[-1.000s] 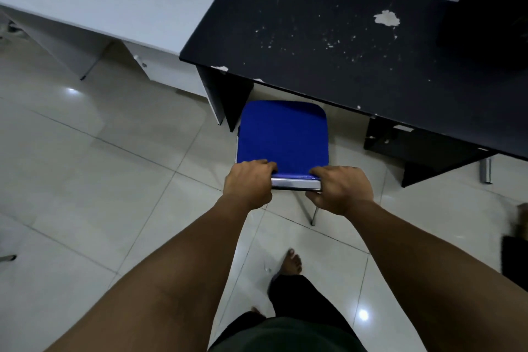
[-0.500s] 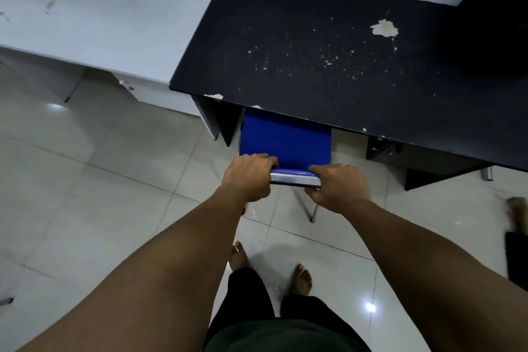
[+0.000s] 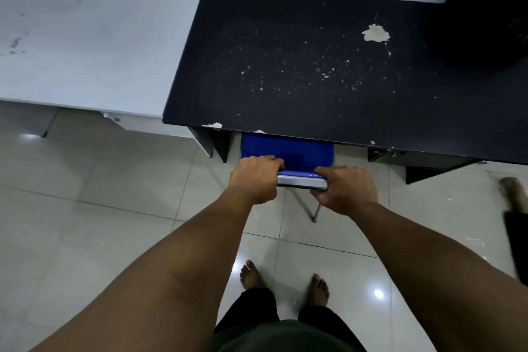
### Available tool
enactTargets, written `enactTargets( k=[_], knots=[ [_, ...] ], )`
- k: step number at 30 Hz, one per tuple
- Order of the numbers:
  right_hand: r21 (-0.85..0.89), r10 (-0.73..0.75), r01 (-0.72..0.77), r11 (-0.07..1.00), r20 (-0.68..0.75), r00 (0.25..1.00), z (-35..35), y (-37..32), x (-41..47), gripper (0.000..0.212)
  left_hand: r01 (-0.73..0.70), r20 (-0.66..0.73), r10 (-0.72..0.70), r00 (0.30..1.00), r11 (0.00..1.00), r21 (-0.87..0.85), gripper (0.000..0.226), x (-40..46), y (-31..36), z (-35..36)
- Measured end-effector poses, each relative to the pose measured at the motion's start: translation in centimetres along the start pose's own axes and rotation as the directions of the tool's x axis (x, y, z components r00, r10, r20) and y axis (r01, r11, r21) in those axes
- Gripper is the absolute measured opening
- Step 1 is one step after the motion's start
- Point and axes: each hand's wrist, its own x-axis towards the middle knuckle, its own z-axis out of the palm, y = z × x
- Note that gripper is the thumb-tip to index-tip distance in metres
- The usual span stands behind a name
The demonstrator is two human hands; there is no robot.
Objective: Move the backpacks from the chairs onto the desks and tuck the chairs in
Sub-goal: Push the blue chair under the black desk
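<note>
The chair (image 3: 287, 151) stood partly under the front edge of the black desk (image 3: 314, 71), only the near strip of its blue seat showing. The person's left hand (image 3: 254, 178) gripped the top of the backrest (image 3: 301, 180) at one end, fingers curled over it onto the seat side, and the right hand (image 3: 344, 190) gripped the other end the same way, with the silver bar bare between the two. A dark backpack (image 3: 491, 17) sat on the desk's far right corner. A white desk (image 3: 85, 46) adjoined the black desk on its left.
</note>
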Motion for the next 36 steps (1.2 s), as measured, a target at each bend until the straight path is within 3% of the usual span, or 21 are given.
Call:
enactTargets(
  k=[12, 20, 31, 36],
  knots=[
    [-0.002, 0.03, -0.031, 1.0, -0.054, 0.998, -0.1, -2.0, 5.1, 0.044, -0.083, -0.012, 0.084, 0.996, 0.994, 0.065, 0.038, 4.3, -5.5, -2.5],
    [-0.029, -0.002, 0.002, 1.0, -0.025, 1.0, -0.1, -4.1, 8.4, 0.058, -0.077, -0.045, 0.084, 0.995, 0.988, 0.136, 0.039, 5.6, -8.8, -4.1],
    [-0.098, -0.034, 0.041, 0.994, 0.08, 0.996, -0.9, -2.1, 6.4, 0.053, 0.0, -0.035, 0.007, 0.999, 0.978, 0.208, 0.038, 4.0, -5.0, -2.7],
    [-0.146, 0.001, 0.014, 0.989, 0.099, 0.995, -3.3, 0.9, 6.1, 0.034, 0.021, -0.069, -0.008, 0.998, 0.982, 0.189, 0.035, 5.2, -1.6, -1.9]
  ],
)
